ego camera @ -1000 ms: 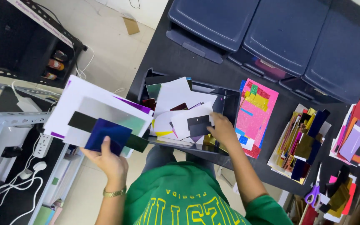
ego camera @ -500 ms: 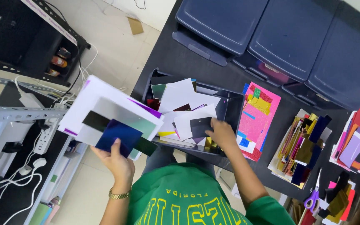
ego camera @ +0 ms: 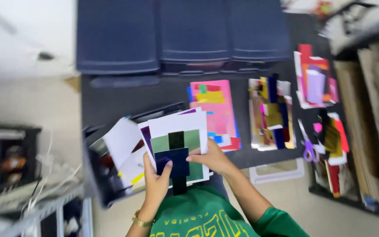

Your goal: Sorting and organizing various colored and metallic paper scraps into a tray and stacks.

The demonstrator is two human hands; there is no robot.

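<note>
Purple scissors (ego camera: 308,151) beside paper-scrap piles (ego camera: 272,113) (dark bins (ego camera: 180,35) behind).

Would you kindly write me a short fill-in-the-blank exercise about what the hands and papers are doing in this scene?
1. Both hands hold a stack of papers whose top sheet is white with a ____ rectangle.
2. The left hand wears a gold ____ at the wrist.
3. The purple-handled scissors lie on the ____ table.
4. The right hand grips the stack's ____ edge.

Missing words: green; watch; black; right

Craft workroom: black table (ego camera: 110,98), coloured paper scraps (ego camera: 272,112), scissors (ego camera: 308,149), storage bins (ego camera: 185,35).
</note>
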